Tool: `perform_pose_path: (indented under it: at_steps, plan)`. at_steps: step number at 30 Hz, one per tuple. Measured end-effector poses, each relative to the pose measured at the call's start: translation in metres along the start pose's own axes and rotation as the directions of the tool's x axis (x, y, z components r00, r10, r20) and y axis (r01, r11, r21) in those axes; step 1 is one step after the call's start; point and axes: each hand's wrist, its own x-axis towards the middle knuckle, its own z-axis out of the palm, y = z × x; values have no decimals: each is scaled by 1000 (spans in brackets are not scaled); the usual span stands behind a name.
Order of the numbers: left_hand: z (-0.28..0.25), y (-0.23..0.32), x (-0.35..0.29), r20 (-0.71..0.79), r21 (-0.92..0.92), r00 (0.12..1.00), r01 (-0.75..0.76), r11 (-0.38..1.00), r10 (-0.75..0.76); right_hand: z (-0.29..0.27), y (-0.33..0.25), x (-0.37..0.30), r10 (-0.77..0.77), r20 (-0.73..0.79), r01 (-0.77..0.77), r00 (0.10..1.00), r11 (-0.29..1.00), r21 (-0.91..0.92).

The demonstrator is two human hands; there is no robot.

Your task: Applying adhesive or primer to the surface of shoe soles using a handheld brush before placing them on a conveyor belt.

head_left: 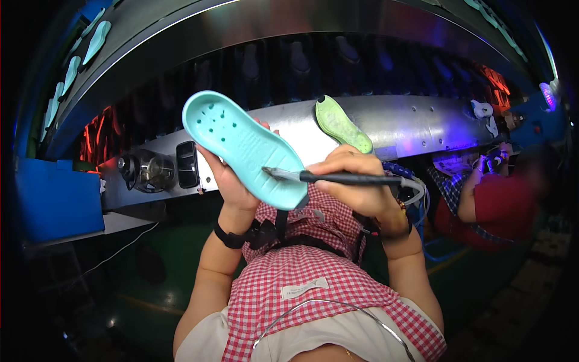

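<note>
A turquoise shoe sole, with a raised rim and several small holes at its wide heel end, lies tilted across my left hand. The palm and fingers of that hand wrap it from beneath, and most fingers are hidden behind it. In my right hand is a brush with a black handle, held in a pinch. Its pale tip touches or hovers just over the sole's inner face; I cannot tell which. Beyond the right hand, a light green shoe sole lies on the metal ledge.
On the metal ledge at left stand a clear jar with a black top and a black divided tray. More turquoise soles ride the curved belt at far left. A co-worker in red sits at right.
</note>
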Motion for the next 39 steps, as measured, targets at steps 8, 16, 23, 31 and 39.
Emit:
perform_pose_path:
  at_steps: [8, 16, 23, 31, 39]
  plan:
    - [6, 18, 6, 109, 41, 994, 25, 999, -30, 5, 23, -2, 170, 158, -232, 973, 746, 624]
    - [17, 0, -15, -22, -144, 990, 134, 981, -139, 33, -3, -7, 169, 56, -173, 984, 835, 522]
    - [12, -3, -7, 51, -235, 985, 175, 956, -167, 26, -9, 3, 80, 93, -107, 992, 934, 341]
    - [14, 6, -1, -26, 75, 991, 132, 988, -130, 0, -9, 17, 39, 268, -101, 963, 970, 223]
    - [19, 24, 8, 7, -11, 959, 285, 959, -285, 1, -18, 12, -161, 310, 66, 937, 954, 293]
